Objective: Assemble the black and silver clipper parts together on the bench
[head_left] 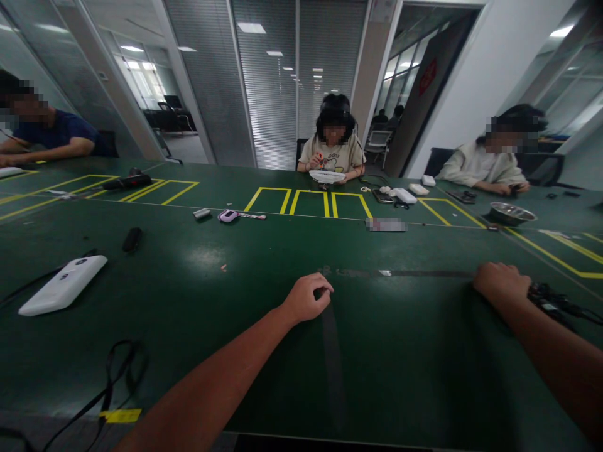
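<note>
My left hand (307, 297) rests on the green table (264, 263) near the middle, its fingers curled in toward the thumb. It is beside the corner where two dark tape strips (333, 364) meet. Whatever is between its fingertips, if anything, is too small to make out. Farther right, my right hand (502, 282) is closed, with its knuckles up, at the right end of the strip that runs across the table. Its fingertips are hidden beneath it. A small pale scrap (385, 273) lies on that strip between the hands.
Black cables (560, 304) lie beside my right wrist. At left are a white device (63, 285), a small black object (132, 239) and a black strap (110, 376). A metal bowl (512, 213) stands at far right. Several people sit around the table.
</note>
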The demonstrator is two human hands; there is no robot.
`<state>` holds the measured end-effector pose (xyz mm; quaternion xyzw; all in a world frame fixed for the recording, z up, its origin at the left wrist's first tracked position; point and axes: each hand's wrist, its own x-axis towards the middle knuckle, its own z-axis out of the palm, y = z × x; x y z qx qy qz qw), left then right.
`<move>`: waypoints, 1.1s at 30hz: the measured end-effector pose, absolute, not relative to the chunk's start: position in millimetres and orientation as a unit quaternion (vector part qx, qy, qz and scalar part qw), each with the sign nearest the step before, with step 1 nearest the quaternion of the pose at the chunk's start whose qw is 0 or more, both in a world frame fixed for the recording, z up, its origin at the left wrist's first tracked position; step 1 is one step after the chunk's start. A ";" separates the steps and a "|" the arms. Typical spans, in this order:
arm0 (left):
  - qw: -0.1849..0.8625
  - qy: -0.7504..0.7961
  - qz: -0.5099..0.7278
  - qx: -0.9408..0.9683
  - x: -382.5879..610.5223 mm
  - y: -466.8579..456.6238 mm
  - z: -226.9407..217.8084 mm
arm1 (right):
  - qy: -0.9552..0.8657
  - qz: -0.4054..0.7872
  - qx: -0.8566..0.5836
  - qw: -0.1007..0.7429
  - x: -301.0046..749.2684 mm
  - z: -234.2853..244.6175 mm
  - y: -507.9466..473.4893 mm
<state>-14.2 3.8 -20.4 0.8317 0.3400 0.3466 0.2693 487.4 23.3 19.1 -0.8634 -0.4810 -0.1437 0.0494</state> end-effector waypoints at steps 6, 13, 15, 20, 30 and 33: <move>0.265 0.334 0.359 0.830 -10.5 5.2 -19.6 | -0.653 -0.125 -0.744 0.075 398.3 24.1 30.8; 0.262 0.351 0.367 0.821 -9.6 3.0 -18.1 | -0.819 0.033 -0.549 0.163 240.1 9.3 17.9; 0.247 0.350 0.378 0.821 -9.7 4.2 -18.3 | -0.827 0.055 -0.526 0.191 208.9 -0.3 12.8; 0.209 0.367 0.401 0.813 -5.1 9.1 -18.1 | -0.839 0.091 -0.487 0.224 185.3 -19.6 11.5; 0.188 0.382 0.381 0.821 4.2 11.5 -19.6 | -0.809 0.101 -0.508 0.279 215.2 -18.0 2.8; 0.187 0.386 0.387 0.816 1.2 10.5 -18.7 | -0.803 0.103 -0.517 0.279 217.9 -19.2 -0.6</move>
